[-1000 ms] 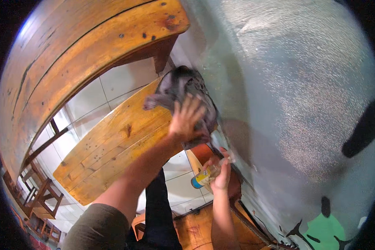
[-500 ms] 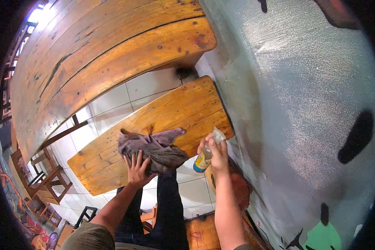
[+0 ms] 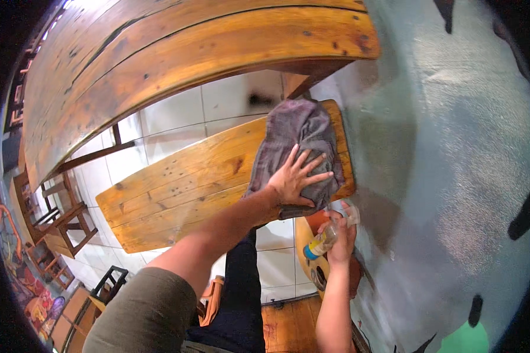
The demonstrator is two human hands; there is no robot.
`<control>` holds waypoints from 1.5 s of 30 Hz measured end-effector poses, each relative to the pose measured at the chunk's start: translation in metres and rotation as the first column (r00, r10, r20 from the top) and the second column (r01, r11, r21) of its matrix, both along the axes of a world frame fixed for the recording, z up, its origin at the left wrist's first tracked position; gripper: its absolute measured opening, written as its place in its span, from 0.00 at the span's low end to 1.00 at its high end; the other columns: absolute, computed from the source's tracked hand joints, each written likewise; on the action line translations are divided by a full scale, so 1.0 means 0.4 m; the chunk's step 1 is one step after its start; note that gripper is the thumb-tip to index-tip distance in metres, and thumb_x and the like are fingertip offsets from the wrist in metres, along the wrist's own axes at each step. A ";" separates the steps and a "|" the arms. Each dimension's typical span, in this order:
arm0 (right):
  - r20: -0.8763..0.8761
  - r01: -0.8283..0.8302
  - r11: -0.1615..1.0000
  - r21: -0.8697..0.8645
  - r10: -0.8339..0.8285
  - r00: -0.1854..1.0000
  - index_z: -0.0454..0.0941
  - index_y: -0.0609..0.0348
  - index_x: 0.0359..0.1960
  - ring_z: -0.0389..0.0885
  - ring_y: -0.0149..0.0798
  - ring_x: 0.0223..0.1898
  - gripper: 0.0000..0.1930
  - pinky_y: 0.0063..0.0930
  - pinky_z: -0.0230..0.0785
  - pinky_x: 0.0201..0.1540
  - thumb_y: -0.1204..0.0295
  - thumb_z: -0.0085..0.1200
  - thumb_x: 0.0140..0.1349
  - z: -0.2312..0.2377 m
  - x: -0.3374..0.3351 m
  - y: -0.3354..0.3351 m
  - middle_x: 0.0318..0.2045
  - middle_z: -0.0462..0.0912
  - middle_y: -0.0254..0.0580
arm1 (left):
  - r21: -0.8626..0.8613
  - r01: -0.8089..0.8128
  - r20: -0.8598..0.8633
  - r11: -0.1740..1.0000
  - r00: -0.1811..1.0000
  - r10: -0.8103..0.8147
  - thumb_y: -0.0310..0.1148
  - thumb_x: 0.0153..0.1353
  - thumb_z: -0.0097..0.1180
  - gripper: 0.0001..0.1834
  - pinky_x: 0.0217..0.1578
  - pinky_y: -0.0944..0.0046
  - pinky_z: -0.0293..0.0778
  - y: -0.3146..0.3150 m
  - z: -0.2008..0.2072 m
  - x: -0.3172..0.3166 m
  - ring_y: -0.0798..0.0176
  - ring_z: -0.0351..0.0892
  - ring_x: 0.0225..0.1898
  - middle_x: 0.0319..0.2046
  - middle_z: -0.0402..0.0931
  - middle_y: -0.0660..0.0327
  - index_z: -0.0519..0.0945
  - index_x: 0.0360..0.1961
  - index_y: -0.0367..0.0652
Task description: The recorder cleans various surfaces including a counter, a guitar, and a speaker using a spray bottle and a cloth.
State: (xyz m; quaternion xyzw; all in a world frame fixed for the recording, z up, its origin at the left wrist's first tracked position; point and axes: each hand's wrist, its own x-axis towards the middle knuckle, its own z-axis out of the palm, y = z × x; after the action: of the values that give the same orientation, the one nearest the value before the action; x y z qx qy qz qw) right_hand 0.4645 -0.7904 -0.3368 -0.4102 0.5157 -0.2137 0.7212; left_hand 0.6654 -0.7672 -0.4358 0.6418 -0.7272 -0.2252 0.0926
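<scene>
My left hand (image 3: 300, 176) lies flat with spread fingers on a dark grey-purple cloth (image 3: 300, 126). The cloth is spread over the right end of a wooden bench (image 3: 182, 182), close to the wall. My right hand (image 3: 340, 244) is wrapped round a clear spray bottle (image 3: 324, 241) with a white top and a yellow and blue label. The bottle is tilted and held just off the bench's near right corner, beside the wall.
A large wooden table (image 3: 235, 53) stands beyond the bench. The painted wall (image 3: 430, 176) rises along the right. A guitar (image 3: 312, 267) is below my right hand. Wooden chairs (image 3: 65, 206) stand at the left on white floor tiles (image 3: 171, 112).
My left hand has slid the cloth from the bench's middle to its right end, and the cloth is now spread flatter. My right hand has moved rightward and slightly nearer with the bottle.
</scene>
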 end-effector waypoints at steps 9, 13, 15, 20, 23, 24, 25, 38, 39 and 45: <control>0.123 -0.148 0.977 0.152 0.130 0.984 0.64 0.59 0.59 0.78 0.32 0.26 0.21 0.26 0.70 0.32 0.63 0.48 0.70 -0.083 0.205 0.087 0.43 0.79 0.47 | 0.243 -0.251 0.254 0.937 0.949 0.188 0.71 0.41 0.60 0.54 0.67 0.30 0.35 0.515 0.035 0.428 0.35 0.42 0.71 0.72 0.44 0.55 0.56 0.70 0.66; 0.166 -0.057 0.989 0.140 0.034 0.986 0.69 0.57 0.45 0.78 0.36 0.25 0.13 0.26 0.70 0.28 0.61 0.47 0.70 -0.092 0.285 0.112 0.39 0.78 0.46 | 0.194 -0.195 0.259 0.961 0.955 0.141 0.74 0.36 0.60 0.54 0.65 0.25 0.33 0.646 0.016 0.509 0.33 0.35 0.72 0.71 0.44 0.50 0.65 0.64 0.58; 0.194 -0.001 0.990 0.138 -0.026 0.981 0.69 0.56 0.43 0.78 0.36 0.25 0.12 0.27 0.70 0.28 0.61 0.48 0.69 -0.085 0.298 0.123 0.40 0.78 0.46 | 0.148 -0.264 0.258 0.953 0.941 0.220 0.76 0.35 0.60 0.55 0.64 0.25 0.33 0.593 0.022 0.477 0.33 0.34 0.72 0.71 0.43 0.47 0.67 0.63 0.57; 0.182 0.000 0.999 0.052 -0.009 0.983 0.67 0.58 0.49 0.78 0.35 0.26 0.17 0.27 0.70 0.31 0.58 0.47 0.69 -0.115 0.190 0.119 0.43 0.78 0.46 | 0.138 -0.327 0.203 0.935 0.933 0.296 0.77 0.42 0.52 0.54 0.64 0.25 0.29 0.277 0.039 0.307 0.32 0.27 0.72 0.74 0.36 0.51 0.60 0.69 0.64; 0.146 0.044 0.999 -0.004 -0.043 0.988 0.65 0.61 0.54 0.77 0.34 0.26 0.24 0.27 0.70 0.31 0.54 0.48 0.68 -0.067 0.168 0.092 0.43 0.78 0.46 | 0.116 -0.272 0.122 0.955 0.958 0.258 0.79 0.44 0.46 0.54 0.63 0.23 0.26 0.160 0.020 0.182 0.32 0.27 0.72 0.74 0.37 0.54 0.59 0.69 0.61; 0.145 0.032 0.999 -0.003 -0.031 0.989 0.65 0.61 0.54 0.77 0.34 0.26 0.24 0.27 0.70 0.31 0.54 0.48 0.68 -0.060 0.149 0.087 0.43 0.78 0.46 | 0.110 -0.190 0.109 0.976 0.978 0.178 0.77 0.47 0.47 0.51 0.64 0.25 0.31 0.140 0.029 0.130 0.34 0.29 0.72 0.74 0.38 0.57 0.59 0.69 0.61; 0.104 0.088 0.996 -0.004 -0.087 0.991 0.64 0.61 0.57 0.77 0.34 0.25 0.27 0.27 0.70 0.30 0.52 0.49 0.67 -0.047 0.127 0.084 0.43 0.78 0.46 | 0.097 -0.065 0.119 0.993 0.991 0.053 0.75 0.49 0.47 0.51 0.66 0.30 0.35 0.136 0.041 0.087 0.38 0.31 0.73 0.74 0.38 0.59 0.57 0.70 0.60; 0.173 -0.276 0.946 0.168 0.247 0.953 0.68 0.57 0.40 0.78 0.33 0.26 0.11 0.28 0.72 0.30 0.63 0.52 0.67 -0.067 0.358 0.180 0.37 0.77 0.42 | 0.536 -0.564 0.390 0.628 0.826 0.408 0.80 0.42 0.47 0.57 0.68 0.34 0.30 1.017 0.038 0.469 0.36 0.43 0.70 0.66 0.56 0.44 0.63 0.67 0.51; 0.186 -0.277 0.945 0.177 0.244 0.952 0.68 0.57 0.41 0.78 0.33 0.26 0.11 0.28 0.73 0.30 0.63 0.52 0.67 -0.063 0.384 0.197 0.39 0.77 0.43 | 0.444 -0.632 0.432 0.635 0.772 0.466 0.81 0.41 0.45 0.59 0.68 0.33 0.26 1.055 0.037 0.493 0.36 0.41 0.71 0.66 0.55 0.41 0.64 0.66 0.48; 0.210 -0.306 0.932 0.193 0.266 0.941 0.69 0.58 0.50 0.78 0.34 0.27 0.15 0.28 0.72 0.31 0.62 0.49 0.69 -0.096 0.391 0.288 0.48 0.77 0.48 | 0.096 -0.433 0.102 0.896 0.900 0.424 0.75 0.42 0.54 0.48 0.61 0.19 0.28 0.751 0.003 0.399 0.30 0.36 0.70 0.62 0.60 0.48 0.70 0.60 0.59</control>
State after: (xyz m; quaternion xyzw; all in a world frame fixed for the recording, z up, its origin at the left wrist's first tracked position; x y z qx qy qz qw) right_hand 0.6208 -0.6753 -0.3752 -0.3766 0.4036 -0.0830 0.8297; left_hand 0.8251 -0.4667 -0.4346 0.7989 -0.5566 -0.2158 0.0738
